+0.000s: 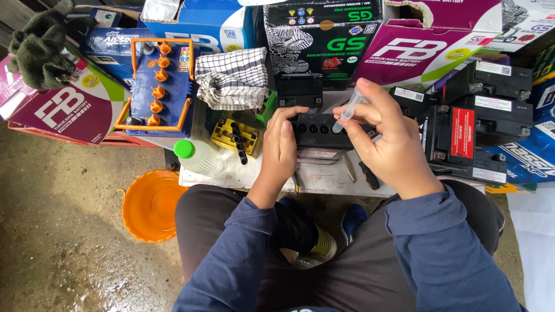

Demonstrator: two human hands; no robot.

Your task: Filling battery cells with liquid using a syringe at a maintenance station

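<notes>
Both hands meet over the small black battery (317,130) on the desk (324,176): left hand (279,145) grips its left end, right hand (386,136) pinches a clear syringe (349,110). Its tip slants down-left toward the row of fill holes along the battery's side-to-side top.

The small battery (317,132) sits mid-table: cloth (232,78) and bottle (198,156) to its left, stacked batteries (474,124) right (boxes (324,34) behind).

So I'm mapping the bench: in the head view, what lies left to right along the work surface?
Blue battery with orange caps → checked cloth → left hand → right hand holding a clear syringe → black batteries.
</notes>
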